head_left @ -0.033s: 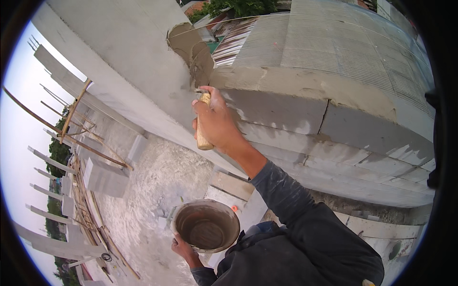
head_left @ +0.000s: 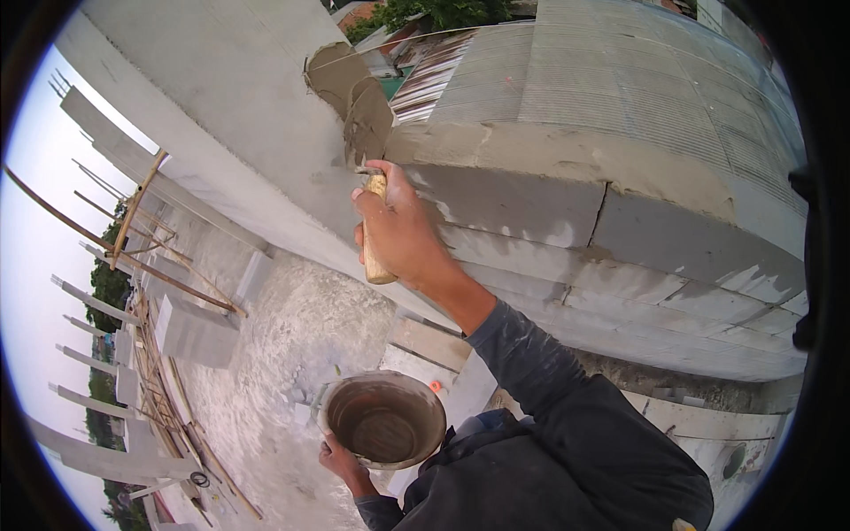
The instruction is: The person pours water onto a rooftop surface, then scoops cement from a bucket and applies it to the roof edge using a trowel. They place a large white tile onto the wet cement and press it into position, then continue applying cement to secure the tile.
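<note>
My right hand (head_left: 398,226) is closed round the wooden handle of a trowel (head_left: 376,265). Its mortar-smeared blade lies against wet grey mortar (head_left: 335,78) on the face of a concrete column (head_left: 239,80), where the column meets the block wall (head_left: 522,203). Blade and mortar are much the same colour, so the blade's outline is hard to make out. Lower down, my left hand (head_left: 338,460) grips the rim of a round mortar bucket (head_left: 383,425), tilted so its inside shows. Grey residue coats the bucket's inner wall and bottom.
A mortar layer (head_left: 567,159) runs along the wall top. A thin string (head_left: 425,37) stretches above it from the column. Beyond stands corrugated roofing (head_left: 620,71). Pale blocks (head_left: 195,327) and bamboo poles (head_left: 168,389) lie to the left on the rough concrete floor (head_left: 301,310).
My right hand and the trowel have shifted very slightly left and down at the column's mortar patch. My left hand and the bucket stay where they were.
</note>
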The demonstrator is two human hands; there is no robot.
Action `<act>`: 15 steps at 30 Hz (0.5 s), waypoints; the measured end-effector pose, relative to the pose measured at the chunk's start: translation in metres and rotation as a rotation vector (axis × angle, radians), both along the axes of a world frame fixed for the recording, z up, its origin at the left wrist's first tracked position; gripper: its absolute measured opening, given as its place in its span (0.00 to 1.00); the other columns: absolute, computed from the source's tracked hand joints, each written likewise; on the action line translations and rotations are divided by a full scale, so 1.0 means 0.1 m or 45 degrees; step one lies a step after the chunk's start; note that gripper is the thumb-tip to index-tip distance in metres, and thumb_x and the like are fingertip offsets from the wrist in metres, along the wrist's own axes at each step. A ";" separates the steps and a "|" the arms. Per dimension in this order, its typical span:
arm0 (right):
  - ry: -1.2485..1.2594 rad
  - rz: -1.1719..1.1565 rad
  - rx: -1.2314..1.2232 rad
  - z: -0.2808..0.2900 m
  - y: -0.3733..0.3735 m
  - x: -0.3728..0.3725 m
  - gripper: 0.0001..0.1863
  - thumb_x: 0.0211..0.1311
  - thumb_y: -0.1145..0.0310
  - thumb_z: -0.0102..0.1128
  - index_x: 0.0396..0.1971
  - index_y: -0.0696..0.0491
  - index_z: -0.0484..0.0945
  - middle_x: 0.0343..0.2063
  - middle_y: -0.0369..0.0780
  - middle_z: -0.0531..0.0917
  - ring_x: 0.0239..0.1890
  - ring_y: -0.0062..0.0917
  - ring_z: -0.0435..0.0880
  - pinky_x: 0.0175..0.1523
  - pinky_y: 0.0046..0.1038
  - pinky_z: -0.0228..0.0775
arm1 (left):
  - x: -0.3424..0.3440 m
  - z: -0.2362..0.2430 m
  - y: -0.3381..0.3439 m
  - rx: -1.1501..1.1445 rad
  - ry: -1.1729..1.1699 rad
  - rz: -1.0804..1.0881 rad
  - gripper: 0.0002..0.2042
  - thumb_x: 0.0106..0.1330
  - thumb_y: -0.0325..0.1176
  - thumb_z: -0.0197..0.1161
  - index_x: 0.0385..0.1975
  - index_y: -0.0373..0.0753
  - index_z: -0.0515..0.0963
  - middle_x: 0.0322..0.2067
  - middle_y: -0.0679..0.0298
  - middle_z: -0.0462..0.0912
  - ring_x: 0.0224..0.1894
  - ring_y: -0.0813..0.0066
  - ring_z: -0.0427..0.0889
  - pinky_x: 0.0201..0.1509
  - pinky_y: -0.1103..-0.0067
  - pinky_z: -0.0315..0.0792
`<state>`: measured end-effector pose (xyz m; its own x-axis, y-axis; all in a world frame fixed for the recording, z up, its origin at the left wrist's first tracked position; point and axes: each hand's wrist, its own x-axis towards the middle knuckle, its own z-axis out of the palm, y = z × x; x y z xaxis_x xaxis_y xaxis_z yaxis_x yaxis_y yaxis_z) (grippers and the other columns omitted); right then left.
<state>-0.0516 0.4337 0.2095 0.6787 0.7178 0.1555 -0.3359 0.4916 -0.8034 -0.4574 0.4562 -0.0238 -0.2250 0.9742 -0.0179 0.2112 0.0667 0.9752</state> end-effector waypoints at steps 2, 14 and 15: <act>0.077 -0.012 -0.025 -0.05 -0.13 -0.07 0.29 0.75 0.65 0.51 0.71 0.54 0.59 0.44 0.44 0.75 0.25 0.21 0.78 0.22 0.31 0.74 | 0.04 0.01 0.00 -0.007 0.025 -0.029 0.20 0.79 0.41 0.60 0.31 0.28 0.80 0.31 0.59 0.85 0.31 0.75 0.79 0.36 0.73 0.76; 0.237 -0.066 -0.011 0.07 0.27 0.03 0.31 0.74 0.63 0.52 0.73 0.53 0.56 0.45 0.45 0.77 0.25 0.25 0.80 0.30 0.33 0.77 | 0.03 -0.03 0.00 0.023 0.018 -0.015 0.19 0.79 0.40 0.60 0.27 0.33 0.77 0.28 0.64 0.82 0.28 0.79 0.76 0.32 0.75 0.73; 0.139 -0.057 -0.046 0.06 0.21 0.01 0.31 0.75 0.63 0.52 0.73 0.54 0.57 0.45 0.44 0.77 0.25 0.25 0.80 0.30 0.32 0.77 | 0.04 -0.03 0.01 0.011 0.006 -0.042 0.19 0.79 0.41 0.61 0.29 0.32 0.79 0.30 0.62 0.84 0.29 0.78 0.78 0.33 0.75 0.74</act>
<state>-0.0509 0.4550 0.2150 0.7216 0.6902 0.0536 -0.4004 0.4794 -0.7809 -0.4531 0.4569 -0.0270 -0.1931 0.9811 -0.0082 0.2179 0.0510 0.9746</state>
